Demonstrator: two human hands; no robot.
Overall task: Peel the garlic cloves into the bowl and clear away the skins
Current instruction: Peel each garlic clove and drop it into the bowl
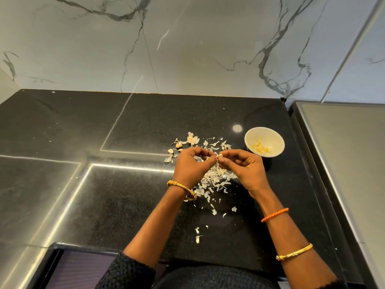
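Observation:
My left hand (192, 164) and my right hand (242, 166) meet above the black counter (129, 130), and both pinch one small garlic clove (220, 156) between their fingertips. Papery garlic skins (216, 180) lie scattered under and in front of my hands. A few unpeeled cloves (178, 145) rest at the far left of the skin pile. A white bowl (249, 138) with several peeled cloves (261, 148) in it stands on the counter, to the right of my right hand.
A marble wall (187, 42) rises behind the counter. A grey metal surface (343, 142) adjoins the counter on the right, past a raised dark edge. The counter's front edge runs near my elbows.

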